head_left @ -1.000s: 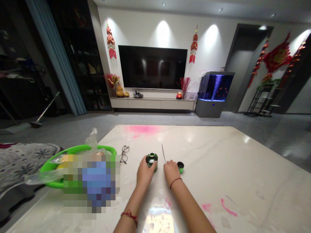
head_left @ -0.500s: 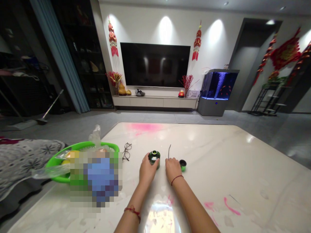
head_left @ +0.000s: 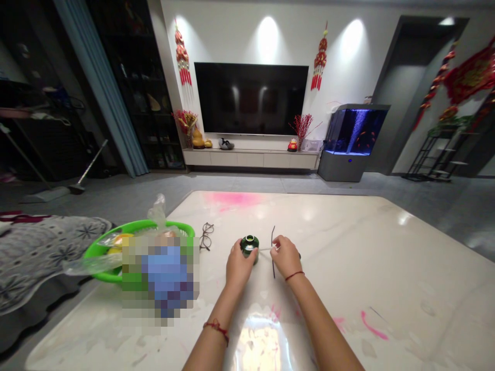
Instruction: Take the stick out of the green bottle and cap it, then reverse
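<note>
My left hand (head_left: pixel 238 265) is wrapped round a small dark green bottle (head_left: pixel 249 246), which stands upright on the table with its neck uncapped. My right hand (head_left: pixel 286 256) is just to the right, fingertips pinched on a thin pale stick (head_left: pixel 265 249) that points left at the bottle's side. Whether the stick touches the bottle, I cannot tell. A slim black rod (head_left: pixel 273 268), bent at its far end, runs under or beside the right fingertips. Behind the right hand, only a sliver of the bottle's dark cap (head_left: pixel 299 256) shows.
A pair of glasses (head_left: pixel 206 237) lies left of the bottle. Farther left, a green basket (head_left: pixel 101 275) holds plastic bags and a blurred blue item. Pink stains (head_left: pixel 373 327) and a thin dark sliver (head_left: pixel 376 312) mark the pale tabletop (head_left: pixel 332 221).
My right hand has moved slightly up and right and turned, partly covering the cap. The pale stick now shows between hand and bottle, and more of the black rod is visible. The view shifted slightly.
</note>
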{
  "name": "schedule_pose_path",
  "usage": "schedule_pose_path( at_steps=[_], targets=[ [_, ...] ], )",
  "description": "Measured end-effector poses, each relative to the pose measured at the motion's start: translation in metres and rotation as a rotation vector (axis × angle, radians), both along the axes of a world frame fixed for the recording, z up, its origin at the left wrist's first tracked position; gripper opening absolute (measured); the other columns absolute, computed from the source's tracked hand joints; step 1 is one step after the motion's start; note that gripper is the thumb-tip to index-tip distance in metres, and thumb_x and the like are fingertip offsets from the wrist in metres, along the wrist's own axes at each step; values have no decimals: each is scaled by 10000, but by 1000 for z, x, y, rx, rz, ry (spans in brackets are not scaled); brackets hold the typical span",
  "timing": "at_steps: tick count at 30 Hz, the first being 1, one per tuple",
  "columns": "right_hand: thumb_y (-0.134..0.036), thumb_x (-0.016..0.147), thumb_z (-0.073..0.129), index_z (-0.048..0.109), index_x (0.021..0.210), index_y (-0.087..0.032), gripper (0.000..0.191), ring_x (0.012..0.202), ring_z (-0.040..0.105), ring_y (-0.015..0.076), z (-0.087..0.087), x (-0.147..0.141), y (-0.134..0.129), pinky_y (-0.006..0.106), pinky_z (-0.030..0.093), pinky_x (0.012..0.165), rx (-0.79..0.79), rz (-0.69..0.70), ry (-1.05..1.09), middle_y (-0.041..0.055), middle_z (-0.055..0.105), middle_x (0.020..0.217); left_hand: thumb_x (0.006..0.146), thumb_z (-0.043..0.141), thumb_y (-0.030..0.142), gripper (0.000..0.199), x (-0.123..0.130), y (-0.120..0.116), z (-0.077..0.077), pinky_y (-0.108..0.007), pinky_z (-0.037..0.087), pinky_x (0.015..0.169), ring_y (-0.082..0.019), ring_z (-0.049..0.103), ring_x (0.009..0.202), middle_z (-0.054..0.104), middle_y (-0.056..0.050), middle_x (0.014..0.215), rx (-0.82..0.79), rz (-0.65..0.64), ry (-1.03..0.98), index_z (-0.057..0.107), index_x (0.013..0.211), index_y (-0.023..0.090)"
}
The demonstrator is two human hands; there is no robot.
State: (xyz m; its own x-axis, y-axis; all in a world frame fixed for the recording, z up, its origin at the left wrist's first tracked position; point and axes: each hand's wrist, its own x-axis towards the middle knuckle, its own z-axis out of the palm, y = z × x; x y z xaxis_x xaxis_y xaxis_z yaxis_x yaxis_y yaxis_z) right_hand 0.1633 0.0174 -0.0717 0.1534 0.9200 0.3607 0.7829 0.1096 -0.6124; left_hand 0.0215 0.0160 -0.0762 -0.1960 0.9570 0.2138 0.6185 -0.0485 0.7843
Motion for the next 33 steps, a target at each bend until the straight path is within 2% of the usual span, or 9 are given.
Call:
schedule_pose_path(
  at_steps=[5, 11, 14, 17, 21, 24, 29, 33],
  targets=[
    [-149, 688, 473, 603, 792, -138, 168, 657, 583, 153, 8, 3, 1, 269, 468, 660, 200, -10, 265, 63, 611, 757, 717, 550, 389, 528, 1, -1, 2, -319, 395, 894, -229, 527, 1056, 554, -141, 1161, -19, 0, 24, 456, 1164, 123],
    [-253, 700, 520, 649, 743, -145, 174, 677, 601, 160, 13, 9, 0, 291, 494, 685, 266, -42, 477, 69, 641, 763, 727, 544, 401, 562, 4, -3, 4, -329, 392, 906, -237, 501, 1107, 543, -148, 1190, -44, -14, 36, 429, 1199, 119],
    [-292, 679, 565, 663, 752, -139, 196, 696, 607, 166, 16, 14, 1, 308, 499, 712, 250, -58, 603, 72, 657, 769, 725, 549, 408, 608, 7, -7, 7, -349, 370, 940, -246, 465, 1150, 507, -159, 1235, 5, 5, 47, 396, 1234, 111],
    [-308, 637, 620, 665, 755, -131, 218, 708, 616, 166, 17, 19, 4, 316, 505, 732, 203, -59, 818, 63, 669, 752, 731, 547, 407, 573, 9, -11, 13, -362, 343, 975, -243, 444, 1162, 499, -140, 1242, 131, 27, 100, 421, 1215, 128],
    [-294, 565, 695, 660, 741, -121, 249, 655, 616, 138, 17, 23, 6, 292, 529, 702, 146, -91, 1172, 33, 670, 706, 751, 542, 362, 363, 11, -18, 21, -359, 337, 985, -215, 453, 1140, 532, -88, 1191, 293, -16, 175, 536, 1073, 195],
    [-278, 517, 741, 658, 723, -127, 268, 598, 608, 114, 18, 23, 5, 266, 546, 664, 125, -82, 1368, 12, 664, 668, 747, 556, 335, 224, 12, -23, 25, -372, 344, 980, -216, 452, 1138, 530, -57, 1190, 326, -72, 218, 597, 944, 235],
    [-254, 494, 772, 649, 700, -128, 271, 548, 598, 91, 21, 19, 3, 218, 552, 627, 73, -3, 1519, -5, 644, 605, 750, 558, 280, 115, 13, -24, 28, -373, 333, 993, -216, 440, 1154, 541, -51, 1186, 340, -92, 270, 635, 819, 230],
    [-251, 511, 768, 645, 713, -122, 270, 555, 600, 82, 23, 14, 3, 193, 544, 631, 61, -1, 1569, -2, 644, 611, 768, 537, 298, 129, 9, -22, 27, -374, 351, 976, -215, 452, 1137, 554, -50, 1167, 370, -67, 265, 639, 793, 224]
  ],
)
